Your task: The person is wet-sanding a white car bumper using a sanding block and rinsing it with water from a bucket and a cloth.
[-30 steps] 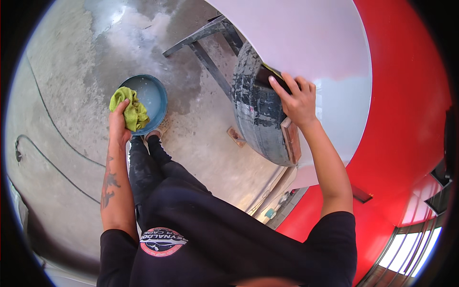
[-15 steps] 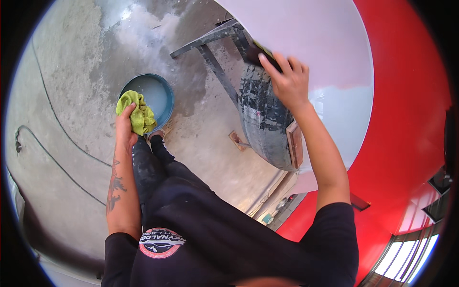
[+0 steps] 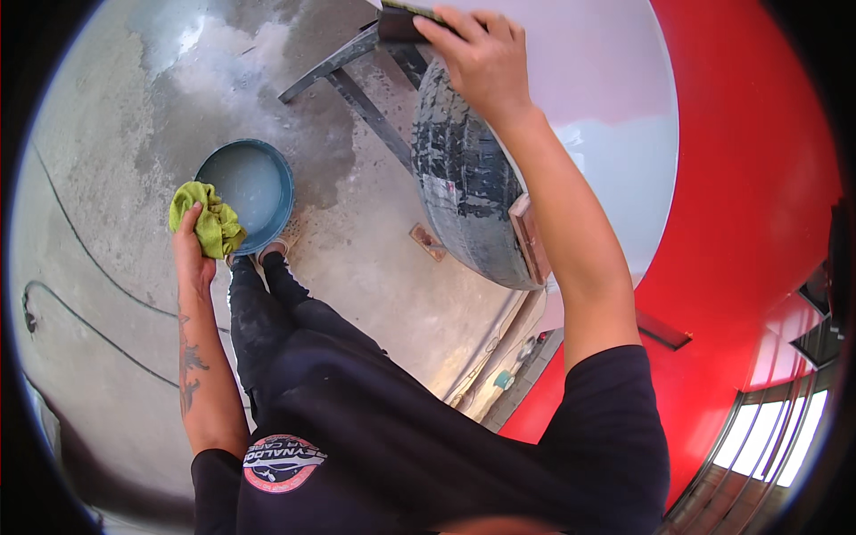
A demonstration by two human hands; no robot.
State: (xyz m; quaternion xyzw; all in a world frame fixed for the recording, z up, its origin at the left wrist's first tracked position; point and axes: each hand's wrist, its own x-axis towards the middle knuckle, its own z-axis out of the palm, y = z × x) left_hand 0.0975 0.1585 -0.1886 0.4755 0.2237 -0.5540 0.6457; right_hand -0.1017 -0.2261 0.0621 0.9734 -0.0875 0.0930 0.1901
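Observation:
My left hand [image 3: 192, 245] grips a crumpled yellow-green cloth [image 3: 212, 223], which overlaps the view of a round blue basin [image 3: 254, 187] with cloudy water. My right hand [image 3: 481, 62] grips a dark flat block [image 3: 399, 27] with a greenish layer on it, at the upper edge of a pale grey-white panel [image 3: 597, 169]. Whether the block touches the panel I cannot tell. Below that hand a dusty, worn tyre [image 3: 450, 196] shows beside the panel, with a wooden board [image 3: 526, 232] against its lower side.
A grey angled stand [image 3: 361, 107] is behind the tyre. A glossy red surface [image 3: 740, 160] curves round the panel on the right. A black hose [image 3: 71, 312] lies on the stained concrete floor [image 3: 107, 223]; a small wooden piece [image 3: 426, 241] lies near my feet.
My right hand and the block have moved up and left along the pale panel. My left hand with the cloth first shifted slightly right, then back further left in view.

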